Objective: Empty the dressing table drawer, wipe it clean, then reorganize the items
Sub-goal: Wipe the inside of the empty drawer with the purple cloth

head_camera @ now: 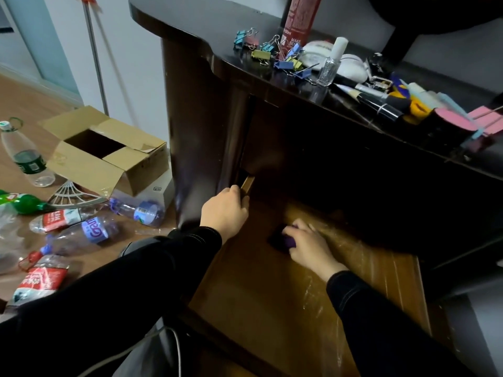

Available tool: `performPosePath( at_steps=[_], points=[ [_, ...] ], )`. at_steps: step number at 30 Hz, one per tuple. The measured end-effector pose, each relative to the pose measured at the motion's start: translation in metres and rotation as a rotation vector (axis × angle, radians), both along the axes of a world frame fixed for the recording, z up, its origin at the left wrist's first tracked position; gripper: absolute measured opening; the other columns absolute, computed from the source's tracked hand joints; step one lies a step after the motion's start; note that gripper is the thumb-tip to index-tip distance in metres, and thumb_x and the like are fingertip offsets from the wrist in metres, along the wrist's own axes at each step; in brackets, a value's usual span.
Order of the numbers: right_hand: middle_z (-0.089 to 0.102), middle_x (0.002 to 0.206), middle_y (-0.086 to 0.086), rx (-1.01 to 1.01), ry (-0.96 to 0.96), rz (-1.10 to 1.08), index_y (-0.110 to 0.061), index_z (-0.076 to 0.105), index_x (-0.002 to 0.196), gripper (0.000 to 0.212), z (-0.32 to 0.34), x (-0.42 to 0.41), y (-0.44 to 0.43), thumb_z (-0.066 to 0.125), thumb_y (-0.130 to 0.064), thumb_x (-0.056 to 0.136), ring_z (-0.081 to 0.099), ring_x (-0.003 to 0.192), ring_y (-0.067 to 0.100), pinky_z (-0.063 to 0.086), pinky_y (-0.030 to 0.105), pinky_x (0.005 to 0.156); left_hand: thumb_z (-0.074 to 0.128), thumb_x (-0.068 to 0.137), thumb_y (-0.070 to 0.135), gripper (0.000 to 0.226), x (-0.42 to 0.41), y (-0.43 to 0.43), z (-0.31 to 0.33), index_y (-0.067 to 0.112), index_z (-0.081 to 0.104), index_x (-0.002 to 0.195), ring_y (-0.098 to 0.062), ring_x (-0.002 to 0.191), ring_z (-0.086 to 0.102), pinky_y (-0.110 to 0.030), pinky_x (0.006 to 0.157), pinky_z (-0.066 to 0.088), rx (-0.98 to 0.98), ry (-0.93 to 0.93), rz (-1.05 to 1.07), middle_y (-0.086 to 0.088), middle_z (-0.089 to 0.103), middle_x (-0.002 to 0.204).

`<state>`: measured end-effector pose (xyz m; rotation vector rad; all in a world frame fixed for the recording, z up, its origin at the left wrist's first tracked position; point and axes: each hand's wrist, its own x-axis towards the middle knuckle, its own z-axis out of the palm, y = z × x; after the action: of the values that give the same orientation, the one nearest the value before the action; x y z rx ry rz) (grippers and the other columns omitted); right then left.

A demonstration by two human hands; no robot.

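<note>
The wooden drawer [272, 289] stands pulled out below the dark dressing table [217, 31], its bare bottom showing streaks. My left hand [224, 212] grips the drawer's left side wall near the back. My right hand [309, 244] holds a dark purple cloth [283, 239] pressed on the drawer bottom. On the table top lie coloured binder clips [268, 51], a small clear bottle [329, 66], white pads [351, 66], pens and tubes [381, 100] and pink items [481, 121].
A tall red bottle [300, 17] stands at the back of the table top. On the floor to the left lie an open cardboard box [109, 151], several plastic bottles [89, 229] and a white fan-shaped rack [70, 195]. A metal pole [94, 50] leans by the wall.
</note>
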<state>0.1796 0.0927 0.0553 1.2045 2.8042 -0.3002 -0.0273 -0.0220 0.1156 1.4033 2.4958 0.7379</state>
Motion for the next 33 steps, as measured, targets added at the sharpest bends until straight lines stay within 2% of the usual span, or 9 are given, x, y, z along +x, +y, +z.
performPosePath(
  at_steps=[5, 7, 9, 11, 15, 20, 26, 29, 33],
  points=[
    [0.037, 0.125, -0.013, -0.282, -0.062, 0.188, -0.037, 0.058, 0.124, 0.05, 0.0, 0.038, -0.083, 0.057, -0.005, 0.086, 0.044, 0.124, 0.024, 0.042, 0.034, 0.103, 0.039, 0.105, 0.039, 0.033, 0.005, -0.008, 0.006, 0.011, 0.055, 0.109, -0.032, 0.093, 0.063, -0.043, 0.081, 0.051, -0.01, 0.024, -0.008, -0.008, 0.063, 0.106],
    [0.037, 0.122, -0.013, -0.392, -0.099, 0.226, -0.041, 0.058, 0.122, 0.054, 0.002, 0.05, -0.101, 0.055, -0.004, 0.082, 0.046, 0.12, 0.022, 0.042, 0.029, 0.095, 0.038, 0.105, 0.038, 0.033, 0.008, -0.01, 0.01, 0.01, 0.055, 0.109, -0.032, 0.093, 0.064, -0.043, 0.082, 0.052, -0.01, 0.034, -0.015, -0.009, 0.064, 0.107],
    [0.04, 0.116, -0.012, -0.468, -0.09, 0.244, -0.04, 0.06, 0.12, 0.05, 0.008, 0.053, -0.101, 0.057, -0.006, 0.083, 0.05, 0.11, 0.018, 0.049, 0.035, 0.088, 0.037, 0.105, 0.038, 0.034, 0.008, -0.012, 0.013, 0.01, 0.055, 0.11, -0.032, 0.095, 0.064, -0.043, 0.083, 0.052, -0.018, 0.035, -0.018, -0.009, 0.064, 0.108],
    [0.047, 0.115, -0.008, -0.545, 0.0, 0.203, -0.035, 0.065, 0.117, 0.038, 0.017, 0.051, -0.089, 0.064, -0.014, 0.085, 0.054, 0.106, 0.015, 0.049, 0.04, 0.094, 0.037, 0.105, 0.038, 0.034, 0.008, -0.013, 0.014, 0.01, 0.055, 0.11, -0.032, 0.095, 0.063, -0.044, 0.083, 0.052, -0.018, 0.039, -0.022, -0.009, 0.064, 0.108],
    [0.044, 0.109, -0.021, -0.368, 0.223, 0.051, -0.041, 0.063, 0.106, 0.032, 0.024, 0.035, -0.044, 0.071, -0.021, 0.083, 0.054, 0.098, 0.006, 0.048, 0.032, 0.088, 0.039, 0.105, 0.038, 0.032, 0.005, -0.007, 0.011, 0.01, 0.054, 0.11, -0.035, 0.098, 0.063, -0.045, 0.084, 0.05, 0.008, 0.038, -0.025, -0.011, 0.063, 0.11],
    [0.037, 0.103, -0.016, -0.081, 0.011, 0.137, -0.039, 0.053, 0.101, 0.03, 0.006, 0.024, -0.025, 0.063, -0.015, 0.086, 0.046, 0.101, 0.015, 0.045, 0.033, 0.077, 0.041, 0.104, 0.039, 0.033, 0.001, -0.003, 0.004, 0.009, 0.054, 0.11, -0.038, 0.1, 0.062, -0.047, 0.085, 0.05, 0.016, 0.041, -0.021, -0.013, 0.064, 0.11],
    [0.034, 0.1, -0.019, -0.287, -0.084, 0.288, -0.044, 0.049, 0.095, 0.034, 0.003, 0.045, -0.07, 0.068, -0.018, 0.083, 0.045, 0.093, 0.01, 0.028, 0.015, 0.065, 0.041, 0.103, 0.04, 0.032, 0.0, -0.001, -0.003, 0.011, 0.055, 0.108, -0.034, 0.097, 0.062, -0.046, 0.085, 0.051, 0.02, 0.017, 0.003, -0.01, 0.064, 0.107],
    [0.037, 0.104, -0.016, -0.389, -0.149, 0.352, -0.041, 0.054, 0.1, 0.027, 0.005, 0.057, -0.098, 0.062, -0.019, 0.087, 0.048, 0.096, 0.014, 0.039, 0.024, 0.067, 0.041, 0.103, 0.04, 0.032, -0.001, 0.0, -0.005, 0.012, 0.054, 0.107, -0.034, 0.097, 0.061, -0.043, 0.083, 0.05, 0.016, 0.022, 0.005, -0.009, 0.063, 0.106],
    [0.041, 0.109, -0.009, -0.44, -0.21, 0.37, -0.036, 0.059, 0.111, 0.038, 0.011, 0.06, -0.116, 0.056, -0.007, 0.086, 0.051, 0.103, 0.02, 0.048, 0.034, 0.079, 0.04, 0.104, 0.04, 0.033, 0.0, -0.001, -0.004, 0.011, 0.055, 0.108, -0.035, 0.099, 0.061, -0.044, 0.083, 0.05, 0.013, 0.014, -0.002, -0.01, 0.063, 0.108]
  ],
)
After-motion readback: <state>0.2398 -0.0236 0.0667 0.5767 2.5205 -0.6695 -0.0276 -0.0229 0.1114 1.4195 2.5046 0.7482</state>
